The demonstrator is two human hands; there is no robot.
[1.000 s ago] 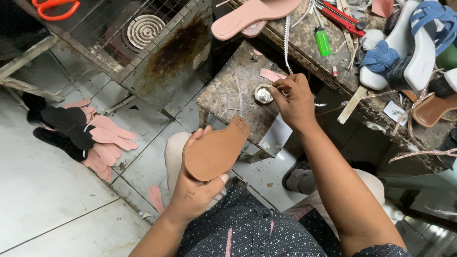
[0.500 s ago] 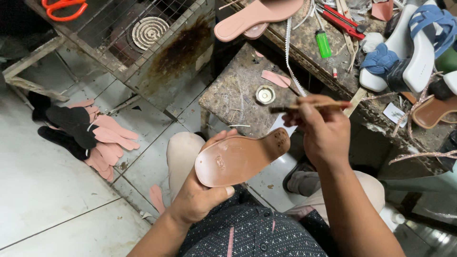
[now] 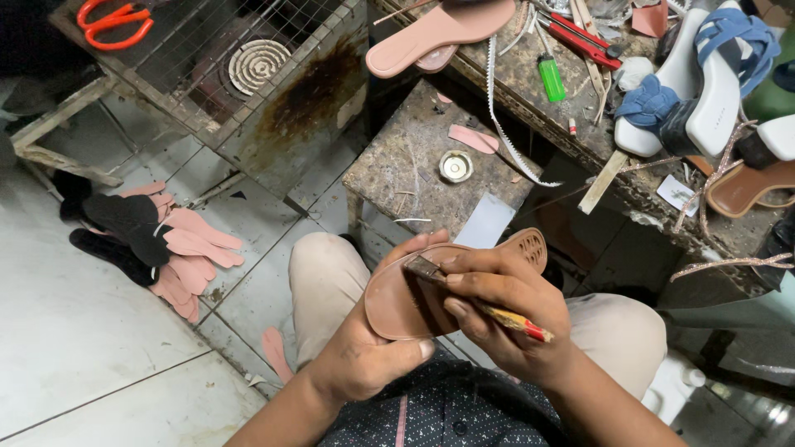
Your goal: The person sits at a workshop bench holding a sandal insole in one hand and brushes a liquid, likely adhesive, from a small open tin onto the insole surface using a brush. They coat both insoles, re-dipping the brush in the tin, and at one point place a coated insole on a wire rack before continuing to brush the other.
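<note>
Cradling a brown shoe sole [image 3: 431, 290] from below, the person's left hand [image 3: 373, 360] keeps it over the lap, its flat face turned upward so it can be reached from above; the fingers [image 3: 414, 247] curl around the far edge and the thumb presses the near edge, pinching the sole firmly between them. The right hand [image 3: 505, 319] comes in from the right and holds a small brush [image 3: 480, 302] with a yellow and red handle, the thumb and first fingers pressed together around the handle like a pen, which lets the dark bristle end lie flat against the sole near its middle. The patterned heel end of the sole juts out to the right, past the knuckles. Just beyond the hands, within easy reach, a low stone-topped desk [image 3: 406, 178] carries a small round tin [image 3: 455, 166], open at the top, and a pink scrap lies beside it. Farther off, a cluttered bench [image 3: 646, 199] holds a pink sole [image 3: 439, 33], a green lighter [image 3: 551, 77], red-handled pliers [image 3: 584, 40], and finished white and blue sandals [image 3: 704, 83] at the far right. On the tiled floor [image 3: 83, 348] to the left, a pile of pink and black insoles [image 3: 149, 240] lies fanned out, well apart from the hands. Orange scissors [image 3: 112, 18] rest on a wire cage at the far left.
</note>
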